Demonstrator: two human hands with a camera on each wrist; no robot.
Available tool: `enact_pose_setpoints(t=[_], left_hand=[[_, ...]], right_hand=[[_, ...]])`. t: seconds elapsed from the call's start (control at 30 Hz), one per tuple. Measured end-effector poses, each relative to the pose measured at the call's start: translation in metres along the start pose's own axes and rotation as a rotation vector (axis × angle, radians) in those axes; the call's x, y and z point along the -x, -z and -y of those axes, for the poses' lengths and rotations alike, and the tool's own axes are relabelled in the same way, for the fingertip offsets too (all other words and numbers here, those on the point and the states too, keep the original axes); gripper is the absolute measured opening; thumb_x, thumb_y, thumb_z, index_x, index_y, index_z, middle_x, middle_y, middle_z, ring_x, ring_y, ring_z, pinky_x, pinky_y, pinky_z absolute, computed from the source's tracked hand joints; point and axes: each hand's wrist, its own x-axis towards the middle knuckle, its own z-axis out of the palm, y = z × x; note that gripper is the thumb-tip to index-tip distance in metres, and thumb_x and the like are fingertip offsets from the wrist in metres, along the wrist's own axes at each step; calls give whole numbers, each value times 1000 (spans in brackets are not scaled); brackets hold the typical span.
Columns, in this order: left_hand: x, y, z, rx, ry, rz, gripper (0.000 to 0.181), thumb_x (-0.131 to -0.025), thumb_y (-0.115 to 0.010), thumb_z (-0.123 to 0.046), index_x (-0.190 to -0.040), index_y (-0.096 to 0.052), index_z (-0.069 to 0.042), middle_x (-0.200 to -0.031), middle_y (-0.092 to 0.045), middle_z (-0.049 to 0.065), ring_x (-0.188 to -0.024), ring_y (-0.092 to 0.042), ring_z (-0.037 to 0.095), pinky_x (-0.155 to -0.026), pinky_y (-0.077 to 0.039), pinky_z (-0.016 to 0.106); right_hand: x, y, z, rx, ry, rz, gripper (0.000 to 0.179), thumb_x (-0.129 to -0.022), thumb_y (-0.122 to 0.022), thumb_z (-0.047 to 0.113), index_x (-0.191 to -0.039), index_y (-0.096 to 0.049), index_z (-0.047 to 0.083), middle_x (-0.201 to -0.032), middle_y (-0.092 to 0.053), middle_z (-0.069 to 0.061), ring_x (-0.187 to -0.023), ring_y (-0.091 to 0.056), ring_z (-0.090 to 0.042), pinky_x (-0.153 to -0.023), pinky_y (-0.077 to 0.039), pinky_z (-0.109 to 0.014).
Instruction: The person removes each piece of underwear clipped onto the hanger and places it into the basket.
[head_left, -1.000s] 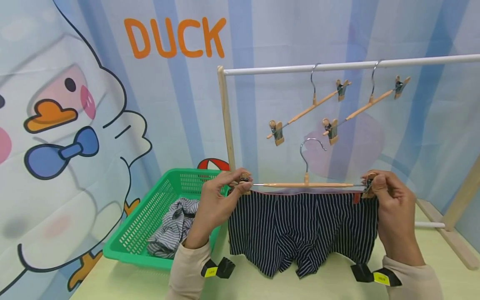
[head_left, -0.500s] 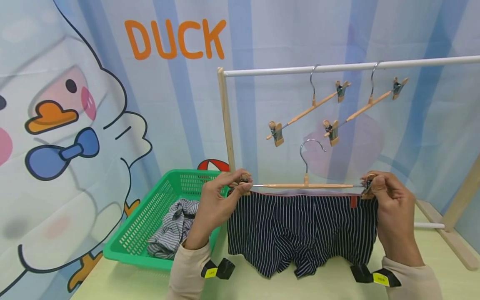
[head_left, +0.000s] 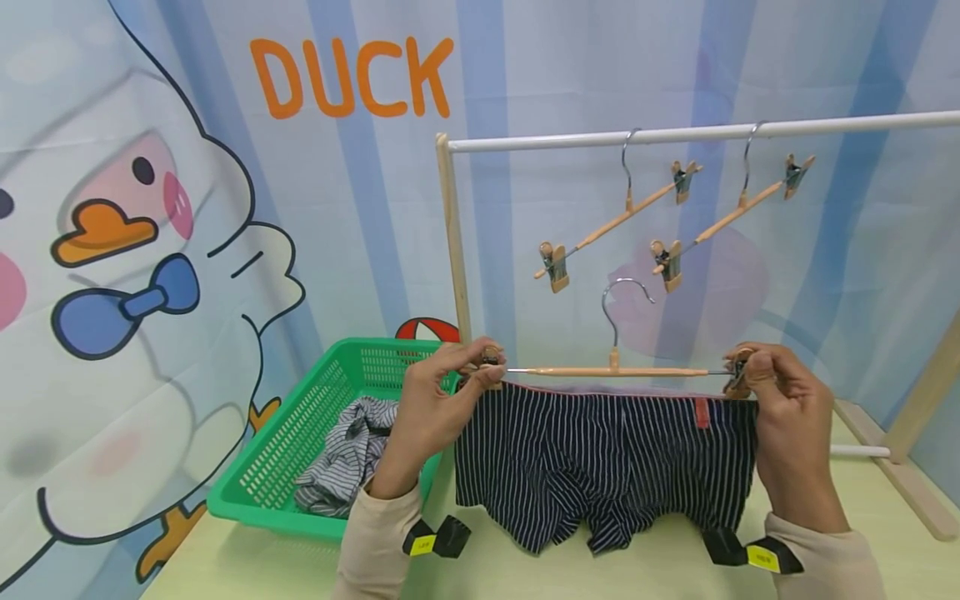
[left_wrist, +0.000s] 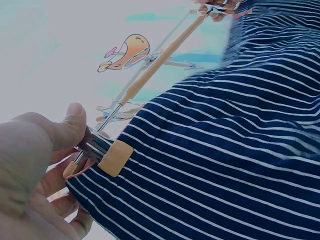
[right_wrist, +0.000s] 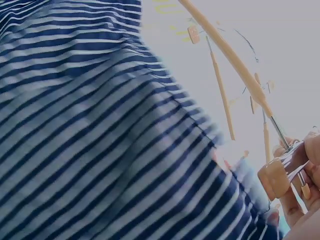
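Observation:
A clip hanger (head_left: 615, 371) with a wooden bar and metal hook is held level between my hands. Below it hang dark striped shorts (head_left: 600, 458) with a small red tag. My left hand (head_left: 438, 400) pinches the left clip (left_wrist: 116, 158), whose wooden pad lies over the waistband's corner. At the other end, my right hand (head_left: 791, 400) pinches the right clip (right_wrist: 275, 179) between thumb and fingers. On this side the waistband sits lower, beside and just under the clip's wooden tip. The right fingers behind the shorts' corner are partly hidden.
Behind, a rack with a white rail (head_left: 540, 142) bears two more clip hangers (head_left: 626, 218). A green basket (head_left: 270, 521) with crumpled striped clothing (head_left: 345, 458) stands left on the pale yellow table (head_left: 247, 571). The rack's wooden foot (head_left: 911, 483) is at right.
The right part of the waistband, with its red tag, has dropped away from the hanger bar and shifted slightly left. Both hands stay almost in place.

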Motion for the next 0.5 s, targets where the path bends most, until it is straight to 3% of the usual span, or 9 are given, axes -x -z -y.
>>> enact_pose_setpoints(t=[0.27,0.5], left_hand=[[0,-1,1,-16,-7,-4,25,-93,-69,-13,-117,-73,-11,-106,-74,7,-97,-64,19,-79,-54,30],[0,-2,2,-40,-1,-10,27,-93,-69,-13,-119,-72,-8,-108,-73,9,-98,-64,21,-79,-53,31]], right_hand=[[0,2,-2,-61,3,20,25,-102,-51,14,-93,-70,0,-94,-66,2,-76,-55,-12,-72,-49,-18],[-1,2,-4,-75,16,44,24,-103,-50,15,-96,-71,5,-94,-65,2,-77,-55,-11,-73,-48,-18]])
